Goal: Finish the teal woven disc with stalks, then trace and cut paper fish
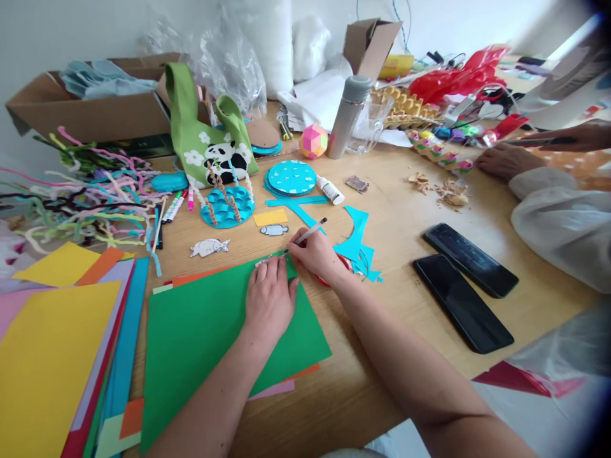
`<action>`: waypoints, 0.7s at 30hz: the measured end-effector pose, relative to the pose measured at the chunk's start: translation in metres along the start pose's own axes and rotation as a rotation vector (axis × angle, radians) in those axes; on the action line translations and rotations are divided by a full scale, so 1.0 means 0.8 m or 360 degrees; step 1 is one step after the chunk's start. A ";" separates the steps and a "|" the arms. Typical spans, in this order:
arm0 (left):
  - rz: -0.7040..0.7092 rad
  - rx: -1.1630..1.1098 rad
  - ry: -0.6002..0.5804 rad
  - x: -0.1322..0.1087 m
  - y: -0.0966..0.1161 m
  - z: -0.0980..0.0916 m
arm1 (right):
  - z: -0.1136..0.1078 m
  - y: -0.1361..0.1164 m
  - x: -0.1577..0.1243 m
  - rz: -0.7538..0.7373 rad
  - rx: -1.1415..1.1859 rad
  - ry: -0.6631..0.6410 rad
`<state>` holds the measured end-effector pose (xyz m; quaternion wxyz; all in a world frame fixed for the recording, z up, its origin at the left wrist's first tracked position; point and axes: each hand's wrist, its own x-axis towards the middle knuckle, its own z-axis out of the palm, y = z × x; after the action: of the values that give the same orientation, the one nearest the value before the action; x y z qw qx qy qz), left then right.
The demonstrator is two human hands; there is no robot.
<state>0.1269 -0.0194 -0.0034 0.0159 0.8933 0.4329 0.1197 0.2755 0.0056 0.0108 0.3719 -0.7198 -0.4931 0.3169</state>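
Note:
My left hand (271,294) lies flat on a green sheet (200,324), its fingers over a small white paper piece (262,261) near the sheet's top edge. Just right of it, my right hand (315,254) is closed round a thin pen (310,230), the tip close to my left fingertips. Above my hands lie a grey paper fish (273,229) and a yellow strip (270,217). A white paper cutout (209,247) is to the left. Red-handled scissors (329,277) are partly hidden under my right wrist, beside blue paper scraps (356,238).
Two phones (463,302) lie at the right. Colored paper (52,362) and pipe cleaners (109,197) are at the left. A glue bottle (330,190), steel flask (350,117) and panda bag (214,143) stand behind. Another person's hands (506,160) work at the far right.

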 end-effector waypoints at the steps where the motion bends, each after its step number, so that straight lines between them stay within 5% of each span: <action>1: 0.0002 0.0006 0.0002 0.000 0.000 0.000 | 0.001 0.000 -0.001 0.0002 0.0004 0.0008; 21: -0.0015 -0.0007 -0.0021 0.002 -0.001 -0.003 | 0.007 0.005 -0.005 -0.0016 0.0023 0.0156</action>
<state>0.1267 -0.0175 -0.0011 0.0214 0.8919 0.4369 0.1146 0.2717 0.0019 0.0049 0.4022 -0.7294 -0.4755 0.2829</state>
